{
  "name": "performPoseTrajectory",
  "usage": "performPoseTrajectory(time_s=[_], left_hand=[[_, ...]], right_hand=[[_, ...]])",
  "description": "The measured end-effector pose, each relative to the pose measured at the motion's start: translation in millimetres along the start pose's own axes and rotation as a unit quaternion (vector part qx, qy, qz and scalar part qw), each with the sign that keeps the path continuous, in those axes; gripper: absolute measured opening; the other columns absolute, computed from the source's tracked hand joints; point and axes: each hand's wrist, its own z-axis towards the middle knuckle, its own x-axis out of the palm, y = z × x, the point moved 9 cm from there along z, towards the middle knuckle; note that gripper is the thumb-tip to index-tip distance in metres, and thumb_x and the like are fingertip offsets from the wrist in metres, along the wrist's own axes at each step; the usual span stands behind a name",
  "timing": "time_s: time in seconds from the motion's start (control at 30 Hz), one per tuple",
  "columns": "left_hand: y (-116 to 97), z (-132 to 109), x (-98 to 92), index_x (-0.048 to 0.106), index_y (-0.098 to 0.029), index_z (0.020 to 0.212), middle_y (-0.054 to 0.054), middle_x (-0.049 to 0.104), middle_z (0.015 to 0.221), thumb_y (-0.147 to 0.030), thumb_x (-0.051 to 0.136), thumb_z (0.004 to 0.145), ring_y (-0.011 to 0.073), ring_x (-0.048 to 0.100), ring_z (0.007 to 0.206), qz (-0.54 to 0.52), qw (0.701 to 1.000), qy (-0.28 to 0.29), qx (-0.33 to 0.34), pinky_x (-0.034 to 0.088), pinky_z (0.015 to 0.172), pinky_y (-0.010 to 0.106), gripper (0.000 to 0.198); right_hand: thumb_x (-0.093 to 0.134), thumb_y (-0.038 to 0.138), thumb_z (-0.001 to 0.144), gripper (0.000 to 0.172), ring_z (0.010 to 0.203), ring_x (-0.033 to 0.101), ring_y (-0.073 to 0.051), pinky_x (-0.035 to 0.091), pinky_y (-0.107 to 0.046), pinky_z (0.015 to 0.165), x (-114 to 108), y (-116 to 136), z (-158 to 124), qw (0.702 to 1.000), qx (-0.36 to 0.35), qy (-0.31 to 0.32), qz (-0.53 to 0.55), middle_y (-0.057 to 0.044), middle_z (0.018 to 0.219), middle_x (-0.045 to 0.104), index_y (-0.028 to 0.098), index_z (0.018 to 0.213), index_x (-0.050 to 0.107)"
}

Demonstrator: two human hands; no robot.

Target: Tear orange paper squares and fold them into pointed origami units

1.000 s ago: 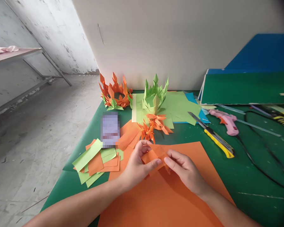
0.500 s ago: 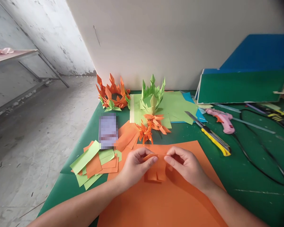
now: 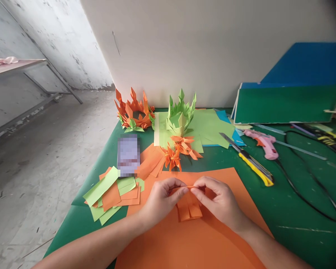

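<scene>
A folded piece of orange paper [image 3: 189, 210] hangs between my two hands, above a large orange sheet [image 3: 184, 243]. My left hand [image 3: 165, 196] pinches its top edge from the left, thumb against fingers. My right hand [image 3: 217, 198] pinches the same edge close by on the right, the fingertips of both hands nearly touching. Two flaps with a slit between them show at the paper's lower end. Just beyond my hands lie orange folded paper flowers [image 3: 173, 158].
Behind stand an orange paper crown [image 3: 133, 112] and a green paper crown [image 3: 180, 116]. Cut paper pieces [image 3: 112, 194] and a blurred-out rectangular object [image 3: 128, 155] lie left. A utility knife [image 3: 252, 166] with its blade out and a corded pink glue gun [image 3: 264, 144] lie right.
My hands have drawn closer together along the paper's top edge. The paper's lower flaps have swung slightly toward me and to the right.
</scene>
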Motion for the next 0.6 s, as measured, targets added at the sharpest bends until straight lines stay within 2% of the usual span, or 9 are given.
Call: performPoseTrajectory(time_s=[0.2, 0.33, 0.4, 0.5, 0.6], left_hand=[[3.1, -0.1, -1.2, 0.062, -0.016, 0.073, 0.001, 0.062, 0.068, -0.04, 0.063, 0.085, 0.0115, 0.053, 0.062, -0.032, 0.999, -0.015, -0.01, 0.041, 0.058, 0.022, 0.027], [3.1, -2.0, 0.5, 0.066, -0.015, 0.074, 0.003, 0.066, 0.069, -0.041, 0.063, 0.085, 0.0136, 0.056, 0.065, -0.01, 1.0, -0.008, -0.012, 0.043, 0.061, 0.024, 0.028], [2.1, -2.6, 1.9, 0.068, -0.015, 0.075, 0.004, 0.068, 0.071, -0.04, 0.062, 0.086, 0.0148, 0.058, 0.066, 0.007, 1.0, -0.002, -0.012, 0.045, 0.062, 0.025, 0.028], [-0.2, -2.7, 3.8, 0.071, -0.016, 0.082, 0.005, 0.071, 0.075, -0.038, 0.059, 0.088, 0.016, 0.061, 0.069, 0.019, 1.0, 0.01, 0.001, 0.047, 0.064, 0.025, 0.025], [-2.2, -2.7, 5.1, 0.073, -0.018, 0.097, 0.005, 0.074, 0.086, -0.032, 0.054, 0.091, 0.0174, 0.064, 0.076, 0.012, 0.999, 0.023, 0.024, 0.051, 0.069, 0.026, 0.024]], right_hand=[[0.052, 0.028, 0.094, 0.021, 0.065, 0.053, -0.014, 0.045, -0.023, 0.062, 1.5, -1.7, 1.8, 0.999, 0.024, 0.019, 0.041, 0.001, 0.069, 0.056, 0.021, 0.075, 0.057], [0.055, 0.031, 0.093, 0.013, 0.073, 0.058, -0.016, 0.048, -0.025, 0.068, 6.8, -2.7, -0.5, 0.997, 0.041, 0.033, 0.056, -0.001, 0.079, 0.062, 0.022, 0.084, 0.059], [0.056, 0.031, 0.093, 0.014, 0.074, 0.059, -0.017, 0.048, -0.025, 0.069, 7.2, -1.5, -0.9, 0.998, 0.04, 0.027, 0.049, -0.002, 0.079, 0.063, 0.022, 0.082, 0.059], [0.054, 0.032, 0.094, 0.021, 0.07, 0.058, -0.017, 0.047, -0.026, 0.066, 2.8, -0.9, 0.4, 0.998, 0.041, 0.001, 0.041, -0.002, 0.073, 0.062, 0.022, 0.076, 0.058], [0.055, 0.036, 0.093, 0.023, 0.07, 0.059, -0.017, 0.048, -0.026, 0.066, -3.3, -6.7, 2.1, 0.996, 0.062, -0.025, 0.05, -0.002, 0.073, 0.063, 0.021, 0.075, 0.06]])
